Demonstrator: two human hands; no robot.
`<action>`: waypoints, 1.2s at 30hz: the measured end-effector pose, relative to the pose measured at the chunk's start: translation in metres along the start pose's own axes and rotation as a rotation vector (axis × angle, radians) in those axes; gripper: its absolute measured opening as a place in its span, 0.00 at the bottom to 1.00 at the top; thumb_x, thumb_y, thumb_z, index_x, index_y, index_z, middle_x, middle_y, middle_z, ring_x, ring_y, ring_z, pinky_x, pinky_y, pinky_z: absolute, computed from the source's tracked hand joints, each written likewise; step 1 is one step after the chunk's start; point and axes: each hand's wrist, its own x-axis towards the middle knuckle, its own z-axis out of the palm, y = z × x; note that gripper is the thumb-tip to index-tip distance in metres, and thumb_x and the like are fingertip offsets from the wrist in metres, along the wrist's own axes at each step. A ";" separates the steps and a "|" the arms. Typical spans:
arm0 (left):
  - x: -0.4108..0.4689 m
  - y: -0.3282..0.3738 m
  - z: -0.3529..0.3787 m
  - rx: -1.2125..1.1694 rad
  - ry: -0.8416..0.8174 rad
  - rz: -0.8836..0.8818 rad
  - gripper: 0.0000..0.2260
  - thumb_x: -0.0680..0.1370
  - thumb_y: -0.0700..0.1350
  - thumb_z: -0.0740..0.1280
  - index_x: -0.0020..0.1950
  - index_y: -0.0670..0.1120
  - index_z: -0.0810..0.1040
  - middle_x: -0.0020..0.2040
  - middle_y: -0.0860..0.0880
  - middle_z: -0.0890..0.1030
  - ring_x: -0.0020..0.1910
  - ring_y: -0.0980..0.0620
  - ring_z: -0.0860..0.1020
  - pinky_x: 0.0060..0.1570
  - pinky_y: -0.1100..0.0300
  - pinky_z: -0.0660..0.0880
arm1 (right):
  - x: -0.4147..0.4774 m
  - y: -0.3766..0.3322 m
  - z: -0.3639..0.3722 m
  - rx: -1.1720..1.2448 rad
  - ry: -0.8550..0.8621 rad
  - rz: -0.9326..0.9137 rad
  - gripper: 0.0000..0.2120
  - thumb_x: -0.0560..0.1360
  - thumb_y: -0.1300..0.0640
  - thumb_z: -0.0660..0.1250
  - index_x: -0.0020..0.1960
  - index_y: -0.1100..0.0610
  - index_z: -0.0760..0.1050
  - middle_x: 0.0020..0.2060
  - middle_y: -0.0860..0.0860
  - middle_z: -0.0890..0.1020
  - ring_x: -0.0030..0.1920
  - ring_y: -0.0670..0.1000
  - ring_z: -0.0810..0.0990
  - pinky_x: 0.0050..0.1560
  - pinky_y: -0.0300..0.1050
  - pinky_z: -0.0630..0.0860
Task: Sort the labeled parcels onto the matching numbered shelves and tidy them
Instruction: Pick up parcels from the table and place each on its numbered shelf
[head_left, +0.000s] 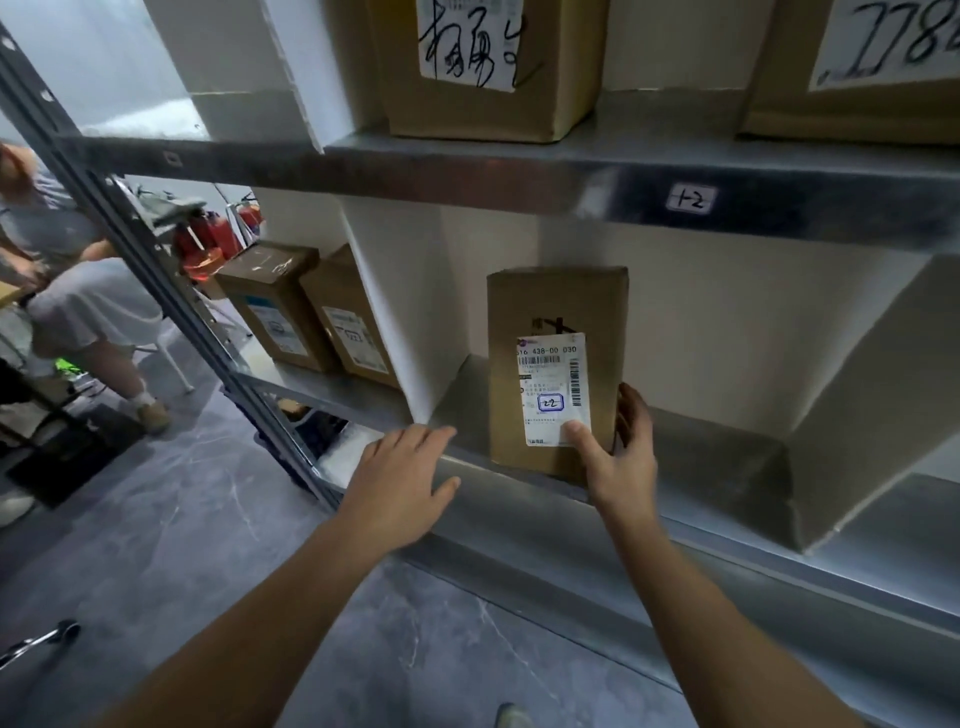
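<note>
Nearest the viewer, grey marbled floor (182, 545) and the toe of a shoe (514, 717) lay below two bare forearms reaching forward. The left hand (402, 467) was spread with its fingers straight and released, holding nothing, at the front lip of the lower shelf (717, 441), left of the parcel; whether it touched the metal could not be told. The right hand (618, 457) grasped the parcel (550, 306), with the thumb (576, 434) pressed on the lower edge of the shipping label (553, 374) and the fingers curled round the box's right side. The parcel, a brown cardboard box, stood upright on the lower shelf near its front edge, with the label facing the viewer and bearing a handwritten "22" in a blue frame. To the right on the same shelf, well apart from the parcel, lay a large plain carton (857, 389). Left of a white divider, two labeled boxes (311, 317) stood side by side. Above, the shelf beam carried a small tag (691, 200) reading "1-2"; two cartons (493, 109) with marker writing on their labels rested on the upper shelf. Far left, beyond the grey upright post (150, 254), stood red fire extinguishers (208, 239) and a seated person (78, 296).
</note>
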 end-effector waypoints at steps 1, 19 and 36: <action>0.008 -0.004 0.000 -0.010 0.003 -0.004 0.24 0.80 0.57 0.60 0.75 0.55 0.61 0.69 0.52 0.70 0.67 0.48 0.67 0.63 0.52 0.65 | 0.009 0.003 0.007 -0.002 0.006 0.004 0.36 0.72 0.52 0.77 0.75 0.44 0.64 0.67 0.43 0.75 0.66 0.44 0.75 0.70 0.54 0.73; 0.045 -0.050 0.006 -0.131 -0.012 0.019 0.24 0.80 0.56 0.61 0.75 0.55 0.62 0.67 0.53 0.71 0.64 0.51 0.68 0.62 0.55 0.65 | 0.064 0.023 0.071 -0.048 -0.042 0.097 0.46 0.70 0.55 0.79 0.78 0.43 0.56 0.73 0.48 0.70 0.71 0.49 0.71 0.69 0.55 0.74; 0.046 -0.087 0.000 -0.190 0.018 0.008 0.25 0.80 0.57 0.61 0.76 0.56 0.61 0.71 0.54 0.67 0.69 0.53 0.65 0.66 0.56 0.64 | 0.052 0.036 0.086 0.017 -0.034 0.103 0.43 0.72 0.61 0.78 0.78 0.44 0.58 0.72 0.44 0.70 0.70 0.46 0.72 0.70 0.53 0.73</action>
